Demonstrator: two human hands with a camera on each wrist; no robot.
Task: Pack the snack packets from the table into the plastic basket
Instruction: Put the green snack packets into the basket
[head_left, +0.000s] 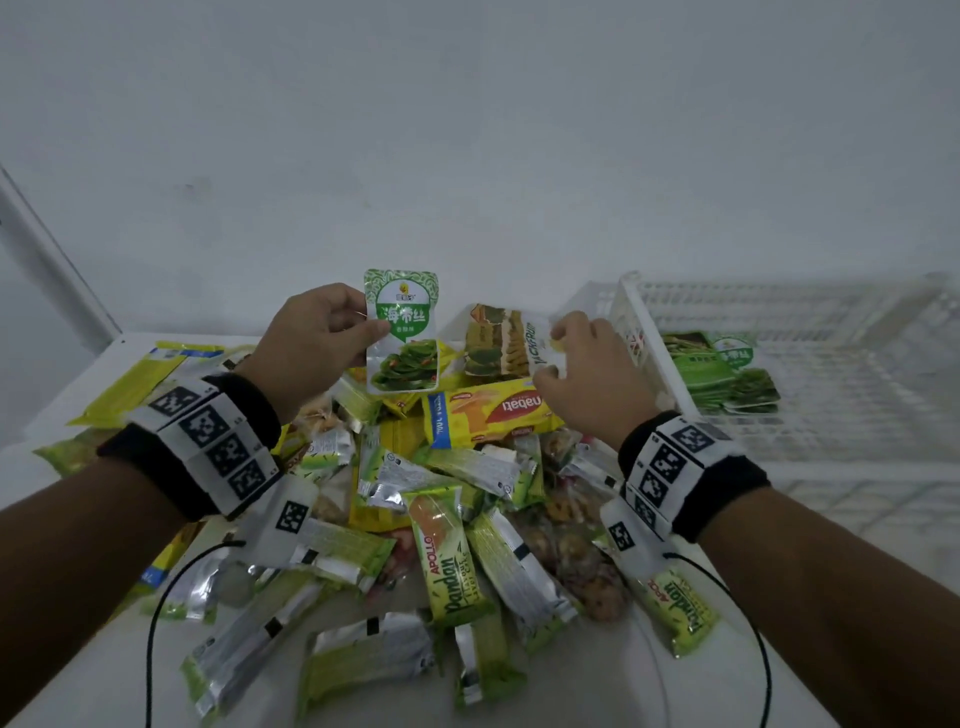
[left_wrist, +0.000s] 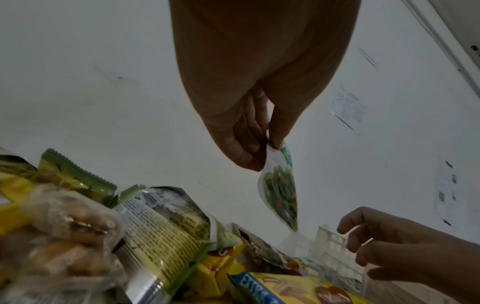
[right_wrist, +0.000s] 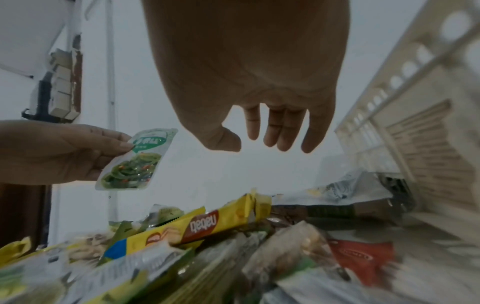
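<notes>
A person's left hand (head_left: 317, 345) holds a green-and-white seaweed packet (head_left: 402, 332) upright above a heap of snack packets (head_left: 441, 519) on a white table (head_left: 597, 686); the thumb presses the packet's left edge against the fingers, a pinch the left wrist view shows from below, with the packet (left_wrist: 281, 191) hanging from thumb and fingertips (left_wrist: 279, 135); the right hand (head_left: 592, 374) hovers over the far right part of the heap, fingers loosely extended and slightly apart, holding nothing, as the right wrist view shows; it hangs above a jackfruit packet (head_left: 501, 340) and a yellow Nabati wafer pack (head_left: 491, 413), and contact with either cannot be told; the white plastic basket (head_left: 810, 441) stands at the right of the heap, its near left wall just beside the right hand; several green seaweed packets (head_left: 727, 376) already lie stacked on its floor at the left side; Apollo Pandan cake bars (head_left: 452, 564), silver-backed wrappers and clear bags of nuts fill the near part of the heap; both wrists carry black bands with printed square markers (head_left: 208, 441), and thin black cables run from them.
</notes>
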